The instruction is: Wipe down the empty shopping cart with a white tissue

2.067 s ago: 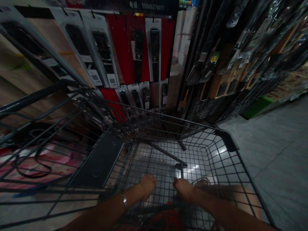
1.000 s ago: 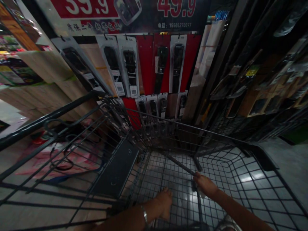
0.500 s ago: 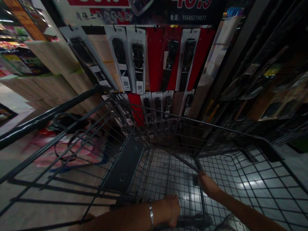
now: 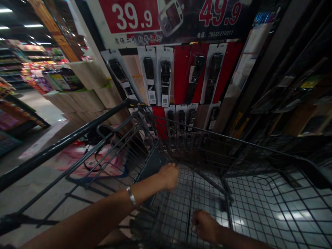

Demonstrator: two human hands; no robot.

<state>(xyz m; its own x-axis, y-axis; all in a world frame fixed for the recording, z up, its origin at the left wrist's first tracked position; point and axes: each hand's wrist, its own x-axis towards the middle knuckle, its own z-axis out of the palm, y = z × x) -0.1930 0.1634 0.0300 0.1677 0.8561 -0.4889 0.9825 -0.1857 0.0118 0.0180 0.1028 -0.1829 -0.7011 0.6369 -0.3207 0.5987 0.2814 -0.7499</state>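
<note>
My left hand (image 4: 169, 175), with a silver bracelet (image 4: 131, 195) on its wrist, reaches over the shopping cart (image 4: 255, 144). Its fingers are curled closed beside the grey panel (image 4: 153, 164) on the cart's left side; anything within them is hidden. Lower and to the right, my right hand (image 4: 204, 224) is closed in a fist above the wire mesh. A small pale spot shows at its fingers, too small to name. Under both hands the wire grid lets the pale floor show through.
Packaged belts (image 4: 165, 74) hang on a red-backed rack ahead, below a price sign (image 4: 135, 17). Pink packages (image 4: 90, 159) stand low beyond the cart's left side. Paper-wrapped stacks (image 4: 85, 100) and an aisle lie left; dark shelves (image 4: 298, 100) rise on the right.
My left hand has moved forward to beside the grey panel. My right hand has come off the cart's bar, back toward me and left. The view has tilted up and turned left.
</note>
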